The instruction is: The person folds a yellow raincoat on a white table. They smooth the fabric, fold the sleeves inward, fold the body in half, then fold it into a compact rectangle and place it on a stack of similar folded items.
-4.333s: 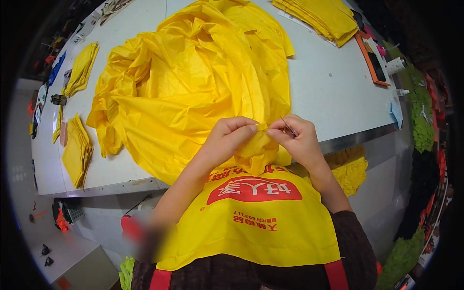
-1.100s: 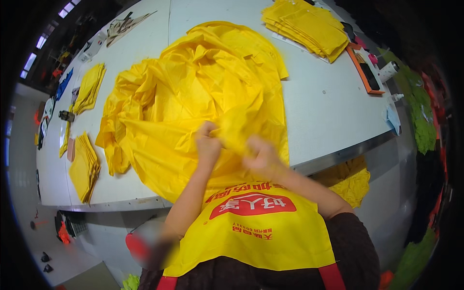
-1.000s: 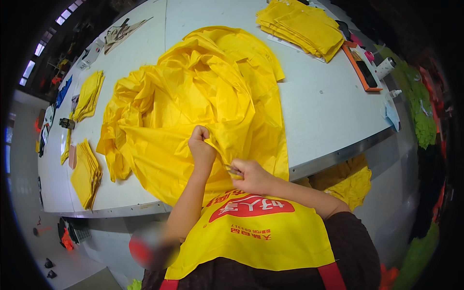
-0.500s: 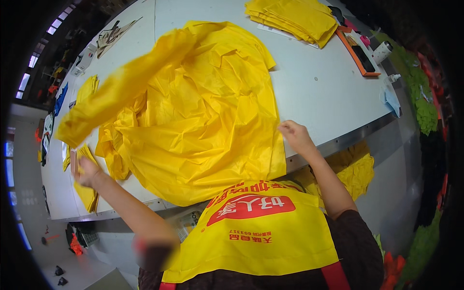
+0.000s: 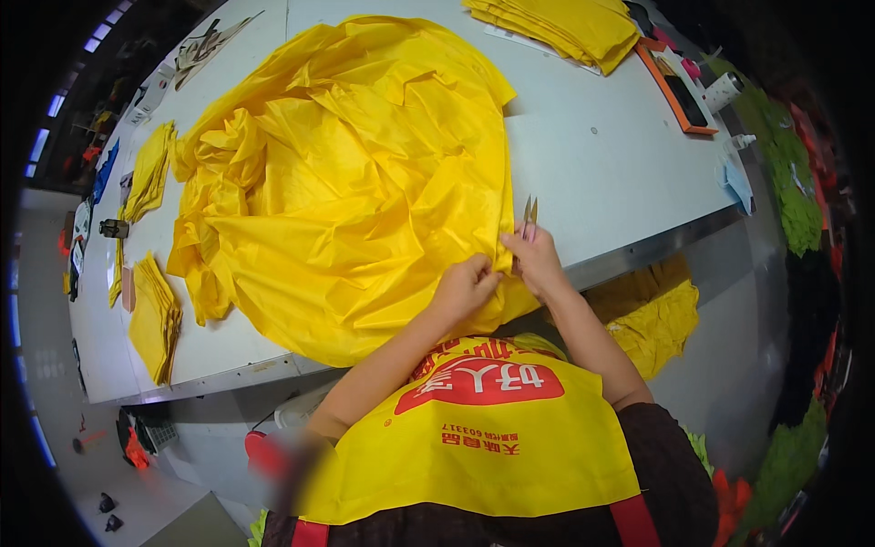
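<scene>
A big crumpled sheet of thin yellow fabric (image 5: 365,173) spreads over the table, its near part hanging at the table's front edge. At its near right edge my left hand (image 5: 467,287) is closed, pinching the fabric. Just to the right, my right hand (image 5: 540,260) is closed around small thread snips (image 5: 530,219), whose pointed blades stick up past the fingers. The fingertips of that hand also touch the fabric's edge. Both hands are close together, a short gap apart.
Folded yellow stacks lie at the left (image 5: 157,314) and the far right (image 5: 556,27). An orange tray (image 5: 670,87), a white cylinder (image 5: 723,91) and a blue mask (image 5: 736,187) sit along the right side. Yellow cloth (image 5: 656,328) lies below the table edge.
My left hand has come from the far left to the fabric's near right edge. The raised fabric has settled onto the table. The snips now show in my right hand, which has shifted slightly left.
</scene>
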`<state>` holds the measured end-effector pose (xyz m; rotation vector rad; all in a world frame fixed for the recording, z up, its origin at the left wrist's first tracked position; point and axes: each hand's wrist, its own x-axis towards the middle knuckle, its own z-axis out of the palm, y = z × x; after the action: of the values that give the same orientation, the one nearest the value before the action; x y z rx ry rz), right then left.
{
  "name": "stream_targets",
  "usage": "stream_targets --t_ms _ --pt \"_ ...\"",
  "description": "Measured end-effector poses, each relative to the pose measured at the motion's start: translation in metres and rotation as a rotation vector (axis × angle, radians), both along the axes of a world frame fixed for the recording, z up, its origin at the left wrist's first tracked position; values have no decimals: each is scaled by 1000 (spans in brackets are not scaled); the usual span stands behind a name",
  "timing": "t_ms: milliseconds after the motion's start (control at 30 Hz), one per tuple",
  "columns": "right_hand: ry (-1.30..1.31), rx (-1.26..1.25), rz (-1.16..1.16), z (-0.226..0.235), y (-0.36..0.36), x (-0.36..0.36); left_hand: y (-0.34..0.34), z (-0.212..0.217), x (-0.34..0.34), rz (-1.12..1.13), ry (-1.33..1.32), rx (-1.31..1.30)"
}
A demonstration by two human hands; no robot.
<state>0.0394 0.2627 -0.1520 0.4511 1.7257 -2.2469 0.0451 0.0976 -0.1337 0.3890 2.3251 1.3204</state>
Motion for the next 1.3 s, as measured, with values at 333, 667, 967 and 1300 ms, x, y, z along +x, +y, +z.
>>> stream_targets --t_ms 333,667,967,1300 --pt "-1 -162 300 52 33 2 -41 94 -73 476 -580 1000" --pt "166 -256 -119 83 -18 36 -41 55 -43 373 -535 1066" --pt "371 94 -227 100 10 63 -48 31 -39 184 83 306" --pt "326 126 -335 96 40 89 -57 17 -60 309 861 -677"
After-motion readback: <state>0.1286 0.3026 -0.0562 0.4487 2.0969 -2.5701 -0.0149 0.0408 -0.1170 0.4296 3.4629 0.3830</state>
